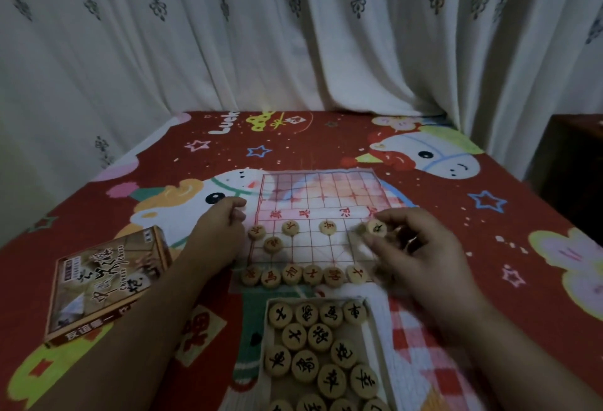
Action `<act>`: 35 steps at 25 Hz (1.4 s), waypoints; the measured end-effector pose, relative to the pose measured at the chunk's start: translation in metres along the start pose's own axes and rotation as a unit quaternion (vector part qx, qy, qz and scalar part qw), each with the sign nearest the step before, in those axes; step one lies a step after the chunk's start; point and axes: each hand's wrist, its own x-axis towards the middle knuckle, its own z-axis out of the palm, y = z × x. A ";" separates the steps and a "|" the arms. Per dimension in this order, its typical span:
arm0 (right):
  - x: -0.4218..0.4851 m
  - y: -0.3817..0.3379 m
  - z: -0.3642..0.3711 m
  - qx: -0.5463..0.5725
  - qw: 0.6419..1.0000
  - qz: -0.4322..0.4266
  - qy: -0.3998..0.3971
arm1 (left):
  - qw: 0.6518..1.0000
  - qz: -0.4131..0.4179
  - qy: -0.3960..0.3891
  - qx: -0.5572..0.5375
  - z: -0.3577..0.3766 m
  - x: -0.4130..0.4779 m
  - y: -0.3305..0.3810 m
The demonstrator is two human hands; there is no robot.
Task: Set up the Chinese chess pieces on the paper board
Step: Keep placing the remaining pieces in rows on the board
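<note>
Pinching a round pale wooden chess piece (377,228) in the right hand (421,247), over the thin red-lined paper board (326,188).
Grips it at the soldier row's 3 o'clock end, nearer hand to the vacant crossings there; rests the left hand (222,221) curled at 9 o'clock, cannot tell whether holding anything. Laid on the board: ten red-lettered discs (291,274). In the open white box (313,298) at 6 o'clock: fifteen black-lettered discs (305,365) in view.

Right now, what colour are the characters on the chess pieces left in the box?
Black, on the pale wooden pieces; head view.
</note>
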 end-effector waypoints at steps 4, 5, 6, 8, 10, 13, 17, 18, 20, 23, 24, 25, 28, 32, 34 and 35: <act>0.049 0.026 -0.030 -0.017 0.995 0.092 0.047 | 0.998 0.024 0.029 0.052 0.003 0.002 -0.009; 0.059 0.033 -0.034 -0.043 0.993 0.100 0.042 | 0.995 0.040 0.036 0.080 0.004 0.002 -0.011; 0.068 0.041 -0.036 -0.069 0.991 0.110 0.033 | 0.992 0.052 0.041 0.106 0.004 0.002 -0.012; 0.082 0.054 -0.036 -0.076 0.987 0.141 0.015 | 0.987 0.068 0.046 0.140 0.003 0.003 -0.012; 0.093 0.065 -0.032 -0.052 0.984 0.171 -0.004 | 0.985 0.075 0.046 0.150 0.002 0.004 -0.011; 0.103 0.073 -0.025 -0.046 0.982 0.176 -0.041 | 0.985 0.077 0.045 0.145 0.001 0.002 -0.009; 0.113 0.077 -0.016 -0.066 0.983 0.165 -0.045 | 0.987 0.070 0.038 0.139 0.000 0.001 -0.007; 0.115 0.077 -0.014 -0.078 0.982 0.168 -0.043 | 0.988 0.066 0.036 0.137 0.000 0.000 -0.006; 0.120 0.077 -0.010 -0.088 0.980 0.174 -0.041 | 0.989 0.058 0.032 0.132 -0.002 -0.002 -0.003; 0.126 0.084 -0.006 -0.103 0.980 0.166 -0.037 | 0.990 0.053 0.031 0.129 -0.002 -0.003 0.002; 0.126 0.082 -0.005 -0.103 0.981 0.160 -0.033 | 0.990 0.052 0.029 0.129 -0.002 -0.003 0.003; 0.126 0.082 -0.005 -0.094 0.983 0.158 -0.027 | 0.990 0.051 0.028 0.128 -0.002 -0.004 0.003; 0.127 0.083 -0.005 -0.095 0.985 0.141 -0.017 | 0.990 0.045 0.024 0.129 -0.003 -0.003 0.003; 0.124 0.084 -0.005 -0.140 0.982 0.122 -0.019 | 0.990 0.043 0.021 0.129 -0.003 -0.004 0.003; 0.123 0.083 -0.005 -0.158 0.981 0.115 -0.014 | 0.991 0.040 0.021 0.129 -0.003 -0.004 0.003; 0.123 0.083 -0.005 -0.163 0.980 0.116 -0.013 | 0.991 0.039 0.020 0.130 -0.003 -0.004 0.003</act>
